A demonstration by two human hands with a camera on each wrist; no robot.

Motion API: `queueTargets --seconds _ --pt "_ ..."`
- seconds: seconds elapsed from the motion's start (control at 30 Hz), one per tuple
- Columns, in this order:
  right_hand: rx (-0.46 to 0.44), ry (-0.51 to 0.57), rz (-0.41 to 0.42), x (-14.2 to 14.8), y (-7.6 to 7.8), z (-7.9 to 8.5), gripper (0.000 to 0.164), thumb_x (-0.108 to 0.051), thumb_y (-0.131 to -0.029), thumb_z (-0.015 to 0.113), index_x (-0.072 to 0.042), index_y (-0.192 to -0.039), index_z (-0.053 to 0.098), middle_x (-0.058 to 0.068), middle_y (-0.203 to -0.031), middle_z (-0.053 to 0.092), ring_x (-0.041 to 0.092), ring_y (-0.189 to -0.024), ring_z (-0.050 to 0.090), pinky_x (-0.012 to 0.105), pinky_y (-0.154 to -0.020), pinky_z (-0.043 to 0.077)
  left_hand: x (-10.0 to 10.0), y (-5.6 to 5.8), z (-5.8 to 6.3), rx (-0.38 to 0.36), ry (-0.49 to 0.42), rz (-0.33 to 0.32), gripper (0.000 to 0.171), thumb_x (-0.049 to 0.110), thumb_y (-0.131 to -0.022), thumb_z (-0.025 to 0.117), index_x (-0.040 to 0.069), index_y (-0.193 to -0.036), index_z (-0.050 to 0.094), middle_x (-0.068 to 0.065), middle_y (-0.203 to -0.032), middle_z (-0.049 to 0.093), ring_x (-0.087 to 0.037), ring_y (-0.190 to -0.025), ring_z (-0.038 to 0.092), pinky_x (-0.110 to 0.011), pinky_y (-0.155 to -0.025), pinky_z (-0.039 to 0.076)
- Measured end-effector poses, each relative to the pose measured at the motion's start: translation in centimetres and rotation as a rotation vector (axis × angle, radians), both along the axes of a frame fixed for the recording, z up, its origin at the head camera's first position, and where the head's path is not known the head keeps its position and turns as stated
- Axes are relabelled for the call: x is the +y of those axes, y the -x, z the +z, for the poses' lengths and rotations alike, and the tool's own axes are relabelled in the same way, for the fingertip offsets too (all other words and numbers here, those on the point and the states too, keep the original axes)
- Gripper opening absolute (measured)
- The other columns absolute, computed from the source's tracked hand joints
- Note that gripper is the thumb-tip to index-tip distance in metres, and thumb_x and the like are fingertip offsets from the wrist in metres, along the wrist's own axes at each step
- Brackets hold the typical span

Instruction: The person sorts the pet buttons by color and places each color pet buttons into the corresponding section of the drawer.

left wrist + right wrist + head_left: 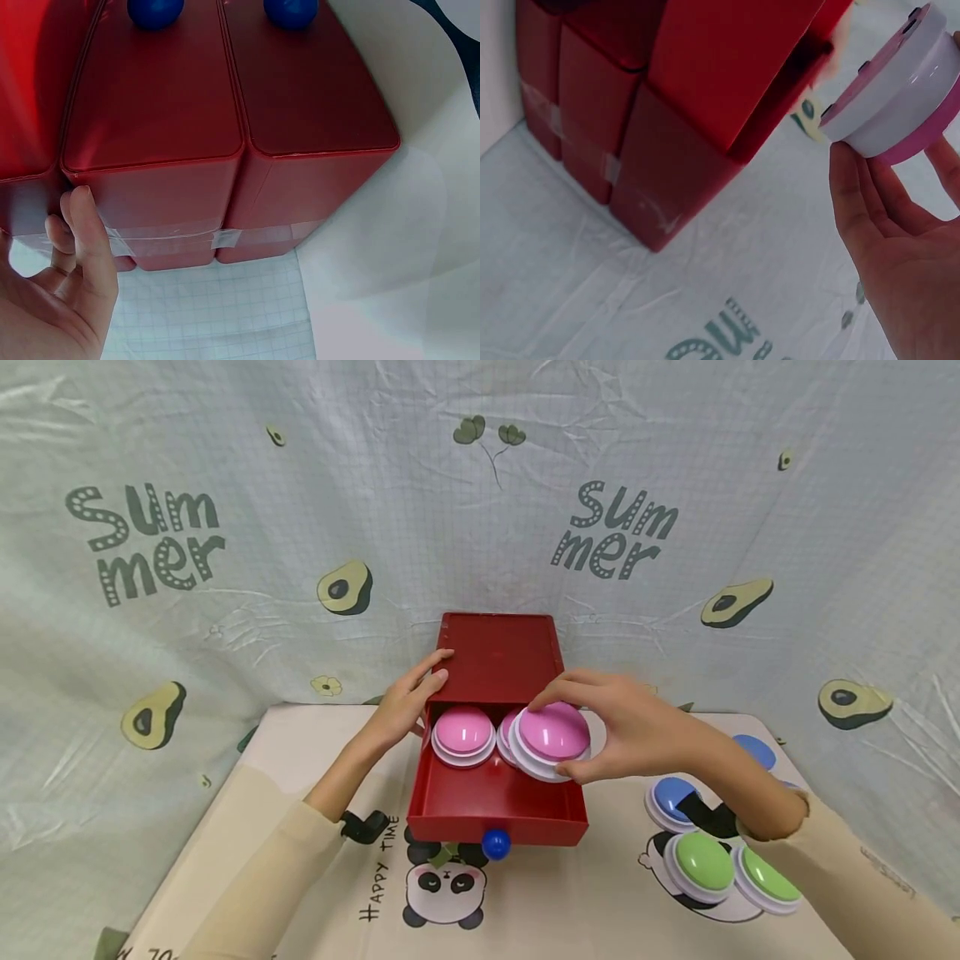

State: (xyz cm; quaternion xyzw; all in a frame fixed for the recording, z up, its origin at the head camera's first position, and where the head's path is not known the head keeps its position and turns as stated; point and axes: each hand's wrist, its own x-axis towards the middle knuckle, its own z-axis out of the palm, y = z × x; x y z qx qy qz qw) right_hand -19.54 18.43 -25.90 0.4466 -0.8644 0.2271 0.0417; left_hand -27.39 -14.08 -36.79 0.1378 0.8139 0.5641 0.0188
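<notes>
A red drawer cabinet stands at the back of the table with its top drawer pulled out. My left hand rests against the cabinet's left side, its fingers fairly straight. With thumb and fingers, my right hand grips a pink domed push button by its white rim, above the drawer's right part. Black feet show under its base in the right wrist view. Inside the drawer, one pink button sits at the back left; another, beside it, is partly hidden behind the held one.
Green buttons and blue buttons lie on the table to the right, partly behind my right forearm. A blue knob sticks out from the drawer front. The left wrist view shows lower drawers with blue knobs. A printed curtain hangs behind.
</notes>
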Motion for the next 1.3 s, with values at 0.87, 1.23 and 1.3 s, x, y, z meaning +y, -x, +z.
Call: queueTargets --seconds 0.87,1.23,1.3 --pt "-0.242 -0.307 0.144 -5.4 1.4 -1.2 0.059 -0.035 -0.075 0.088 -0.032 -0.128 0.063 -0.005 -0.128 0.063 0.015 -0.121 0.056 0.032 -0.091 0.057 0.0 0.0 0.0 0.008 0.003 -0.016 0.051 0.048 -0.107 0.046 0.039 -0.157 0.041 -0.021 -0.131 0.062 -0.021 -0.061 0.057 -0.041 -0.053 0.06" --pt "-0.257 -0.366 0.153 -6.4 1.3 -1.9 0.052 -0.033 -0.078 0.087 -0.028 -0.125 0.063 -0.005 -0.127 0.062 0.012 -0.117 0.057 0.028 -0.09 0.056 0.0 -0.1 0.2 0.003 0.009 -0.013 0.051 0.049 -0.107 0.046 0.042 -0.156 0.04 -0.022 -0.133 0.062 -0.023 -0.065 0.061 -0.041 -0.054 0.061" --pt "-0.253 -0.38 0.149 -6.4 1.3 -2.0 0.051 -0.032 -0.078 0.087 -0.027 -0.123 0.065 -0.004 -0.129 0.063 0.014 -0.118 0.057 0.027 -0.089 0.057 0.1 -0.1 0.2 0.0 0.009 -0.009 0.051 0.049 -0.106 0.046 0.042 -0.156 0.04 -0.022 -0.132 0.063 -0.022 -0.064 0.06 -0.041 -0.053 0.061"
